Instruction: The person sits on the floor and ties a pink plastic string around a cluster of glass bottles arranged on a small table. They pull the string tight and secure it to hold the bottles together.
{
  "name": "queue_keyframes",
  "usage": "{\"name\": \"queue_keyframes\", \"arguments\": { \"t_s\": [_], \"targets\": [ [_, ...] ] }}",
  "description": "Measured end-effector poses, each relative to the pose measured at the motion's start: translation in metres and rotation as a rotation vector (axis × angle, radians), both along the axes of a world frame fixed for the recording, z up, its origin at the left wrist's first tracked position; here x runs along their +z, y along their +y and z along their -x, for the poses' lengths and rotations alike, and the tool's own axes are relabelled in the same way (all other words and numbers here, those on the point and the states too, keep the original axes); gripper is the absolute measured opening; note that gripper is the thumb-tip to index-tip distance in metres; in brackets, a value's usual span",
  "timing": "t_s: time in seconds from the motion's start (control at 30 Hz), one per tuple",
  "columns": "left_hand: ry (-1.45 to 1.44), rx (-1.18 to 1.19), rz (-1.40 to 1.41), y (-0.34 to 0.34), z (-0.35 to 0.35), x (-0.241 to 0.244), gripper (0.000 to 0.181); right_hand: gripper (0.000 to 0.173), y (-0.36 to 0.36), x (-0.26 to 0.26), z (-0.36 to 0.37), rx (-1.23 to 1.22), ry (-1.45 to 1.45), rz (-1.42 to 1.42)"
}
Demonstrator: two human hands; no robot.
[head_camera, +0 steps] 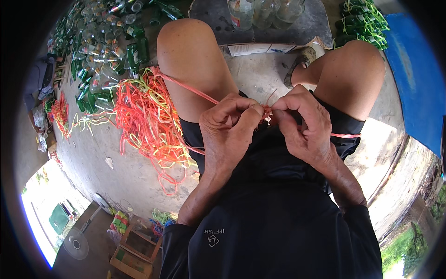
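Observation:
Above my lap, my left hand [228, 127] pinches a small tangle of red plastic strap [267, 111] between thumb and forefinger. From the other side, my right hand [306, 123] grips the same tangle with its fingertips. A thin loose end sticks up between the hands. One length of red strap [188, 87] crosses over my left thigh towards my left hand. Another piece of strap [346, 135] shows on my right thigh. The fingers partly hide the tangle. Beside my left leg lies a large heap of red and yellow straps [146, 118].
Many green and clear glass bottles [101, 52] lie at the upper left. Several clear bottles [264, 14] stand on a dark board [216, 24] ahead. Tied green bottles [362, 24] and a blue panel [414, 83] are on the right. Behind left are a fan [75, 243] and a wooden stool [136, 249].

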State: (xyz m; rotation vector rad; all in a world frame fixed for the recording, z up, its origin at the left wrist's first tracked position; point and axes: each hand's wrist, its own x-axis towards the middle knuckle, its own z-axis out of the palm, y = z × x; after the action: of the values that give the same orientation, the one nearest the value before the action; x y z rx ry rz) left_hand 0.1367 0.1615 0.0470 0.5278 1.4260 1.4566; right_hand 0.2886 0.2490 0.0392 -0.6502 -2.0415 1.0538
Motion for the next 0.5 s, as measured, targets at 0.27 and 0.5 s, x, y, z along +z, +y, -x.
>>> {"name": "queue_keyframes", "arguments": {
  "t_s": [0.27, 0.5],
  "targets": [
    [0.110, -0.013, -0.015, -0.002, -0.001, -0.006, 0.006, 0.023, 0.002, -0.002, -0.002, 0.055, -0.047, 0.022],
    [0.299, -0.025, -0.086, -0.003, -0.002, -0.013, 0.005, 0.025, 0.007, 0.009, -0.003, 0.109, -0.199, -0.082]
  ]
}}
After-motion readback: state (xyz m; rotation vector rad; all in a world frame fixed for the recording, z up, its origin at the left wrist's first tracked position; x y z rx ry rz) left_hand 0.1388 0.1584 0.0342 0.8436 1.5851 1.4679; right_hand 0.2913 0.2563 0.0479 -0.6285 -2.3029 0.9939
